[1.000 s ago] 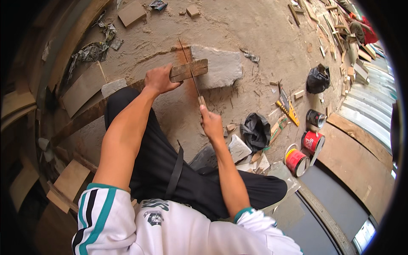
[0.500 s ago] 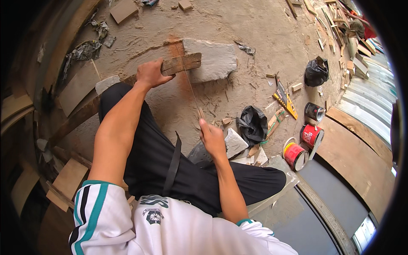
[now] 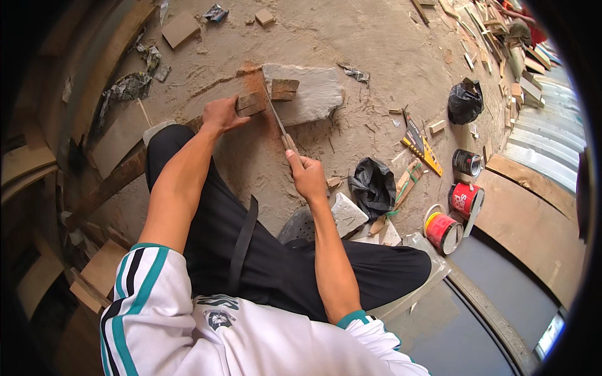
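The beam (image 3: 251, 104) is held by the left hand (image 3: 222, 116), its fingers wrapped over the top and the thumb pressed along the near side; the grip is narrow and filled by the wood. The beam's end is set just left of the pale slab (image 3: 316, 103). On the left part of that slab a short block (image 3: 285, 89) is rested, parted from the beam by a gap and touched by neither hand.

The handle of the saw (image 3: 280, 125) is enclosed in the right hand (image 3: 307, 177), the fist closed tight around it. The blade is pointed away, toward the far side and slightly left, and is seen at the gap between beam and block; whether either is touched by it cannot be told. Orange dust (image 3: 253, 78) is spread on the ground around the beam's end.

To the right, a yellow saw (image 3: 421, 145) is laid flat on the ground. Nearer, a crumpled black bag (image 3: 372, 188) is placed beside scraps, and a tied bag (image 3: 465, 101) is seen farther off. Near the right edge, a dark can (image 3: 466, 163) and two red cans (image 3: 443, 233) are grouped.
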Motion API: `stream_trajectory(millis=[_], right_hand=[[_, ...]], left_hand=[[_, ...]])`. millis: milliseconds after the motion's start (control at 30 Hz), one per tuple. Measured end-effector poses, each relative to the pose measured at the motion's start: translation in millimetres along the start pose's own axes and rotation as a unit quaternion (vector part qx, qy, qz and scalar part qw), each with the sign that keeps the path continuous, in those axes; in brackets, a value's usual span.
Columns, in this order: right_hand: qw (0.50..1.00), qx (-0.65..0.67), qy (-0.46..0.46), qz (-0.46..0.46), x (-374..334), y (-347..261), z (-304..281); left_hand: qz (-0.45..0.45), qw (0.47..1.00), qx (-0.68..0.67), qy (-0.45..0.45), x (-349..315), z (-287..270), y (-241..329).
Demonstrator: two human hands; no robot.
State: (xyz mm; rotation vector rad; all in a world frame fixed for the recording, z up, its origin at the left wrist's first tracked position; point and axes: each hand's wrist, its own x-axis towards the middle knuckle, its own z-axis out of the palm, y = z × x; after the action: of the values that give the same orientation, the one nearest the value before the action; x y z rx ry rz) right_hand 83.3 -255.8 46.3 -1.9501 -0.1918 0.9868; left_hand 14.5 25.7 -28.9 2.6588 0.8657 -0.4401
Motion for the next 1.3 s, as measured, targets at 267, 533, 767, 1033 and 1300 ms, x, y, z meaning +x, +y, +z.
stream_trajectory(millis=[267,533,767,1033,1300], right_hand=[[0.966,-0.230,0.063,-0.099,14.0,-64.7,-73.2],[0.967,-0.210,0.019,-0.141,11.4,-104.5,-83.8],[0.983,-0.086,-0.024,-0.163,20.7,-120.0,-18.6],[0.950,0.034,0.008,-0.309,42.2,-91.9,24.6],[0.967,-0.026,0.067,-0.243,61.0,-88.5,44.3]], left_hand=[[0.037,0.994,-0.067,0.072,-24.7,-58.2,-0.6],[0.068,0.992,-0.101,0.045,-68.1,-92.4,11.2],[0.078,0.975,-0.205,-0.033,-73.7,-120.3,-4.0],[0.107,0.934,-0.312,-0.137,-54.8,-104.1,-19.9],[0.072,0.940,-0.284,-0.176,-49.9,-81.9,-11.9]])
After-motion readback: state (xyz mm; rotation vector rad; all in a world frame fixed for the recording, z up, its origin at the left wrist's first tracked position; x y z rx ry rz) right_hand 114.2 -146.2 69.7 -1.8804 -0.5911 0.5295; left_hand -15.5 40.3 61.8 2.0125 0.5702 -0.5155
